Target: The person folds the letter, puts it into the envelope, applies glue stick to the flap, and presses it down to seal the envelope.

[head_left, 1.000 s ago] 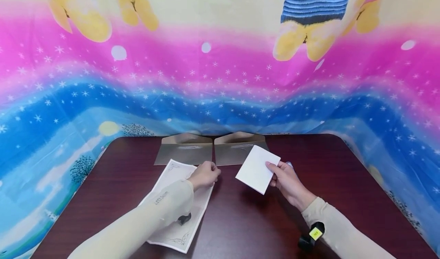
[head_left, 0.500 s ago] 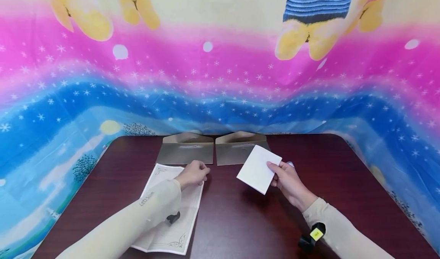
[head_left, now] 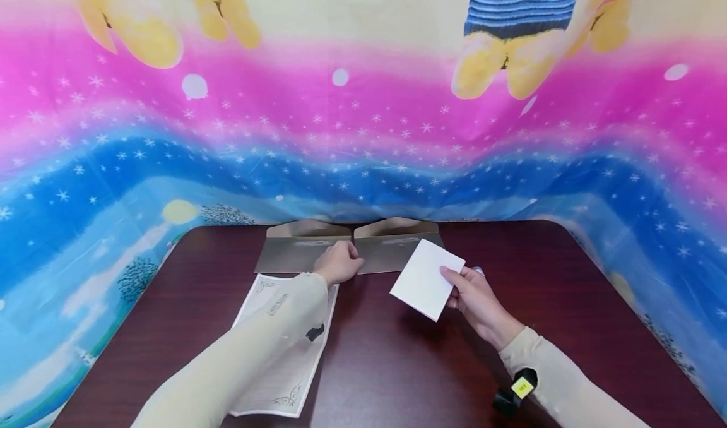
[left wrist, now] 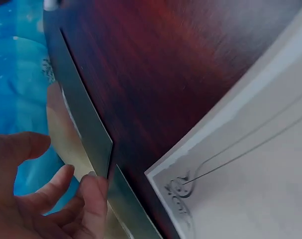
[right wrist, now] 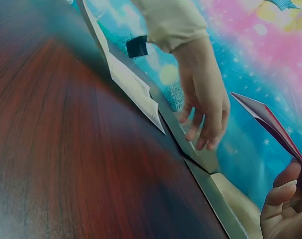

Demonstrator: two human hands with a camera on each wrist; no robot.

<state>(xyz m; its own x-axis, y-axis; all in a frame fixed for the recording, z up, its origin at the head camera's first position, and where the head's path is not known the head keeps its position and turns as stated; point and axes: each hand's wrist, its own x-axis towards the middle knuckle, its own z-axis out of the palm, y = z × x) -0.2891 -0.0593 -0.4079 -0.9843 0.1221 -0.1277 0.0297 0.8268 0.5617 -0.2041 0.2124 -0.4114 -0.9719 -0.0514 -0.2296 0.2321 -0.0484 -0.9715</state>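
**Folded card [head_left: 423,279] in the right hand [head_left: 479,305], left hand [head_left: 337,262] over by the envelopes**

So the right hand has the card pinched by its right edge, thumb on the white face and fingers behind. It's up off the bench [head_left: 386,377] with a shadow underneath, and from the head view its top corner cuts across the lower right corner of the right envelope [head_left: 380,255]. The right wrist view catches a reddish side on it too.

Left hand's fingers are loosely bent and a bit spread, holding nothing, right around where the left envelope [head_left: 295,255] and right envelope almost meet. Can't tell if a fingertip is actually touching either one. Both have their flaps up at the far edge of the bench, next to the printed backdrop [head_left: 363,131], so there's not much depth back there.

The bordered sheet [head_left: 284,377] sits under the left forearm, its top edge just short of the left envelope, and one edge looks lifted in the right wrist view. Most of the elbow room is the wide strip of dark red wood right of the sheet, running toward the near side.
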